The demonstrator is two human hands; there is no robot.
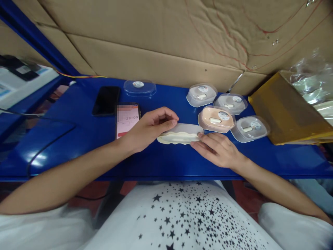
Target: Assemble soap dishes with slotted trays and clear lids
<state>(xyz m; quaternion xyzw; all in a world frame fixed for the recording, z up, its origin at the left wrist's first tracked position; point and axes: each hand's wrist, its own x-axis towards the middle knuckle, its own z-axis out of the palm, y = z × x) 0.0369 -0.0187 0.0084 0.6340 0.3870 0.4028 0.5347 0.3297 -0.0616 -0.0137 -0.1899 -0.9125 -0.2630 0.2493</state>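
Note:
Between my hands, just above the blue table, is a pale oval plastic case [181,129] with a wavy cream edge along its front. My left hand [153,126] is at its left end, with thumb and fingertips pressed together on the far rim. My right hand [218,147] pinches the right end between thumb and fingers. To the right stand several lidded oval cases, among them a peach one [212,118] and a whitish one [201,95], each with a round sticker and a small white piece. A clear lid [145,89] with a sticker lies at the back left.
A black phone [106,100] and a lit phone [127,121] lie on the blue table [166,163] at left. A taped cardboard box [291,111] stands at right, with clear plastic bags [312,83] behind it. Cardboard [145,48] lines the back.

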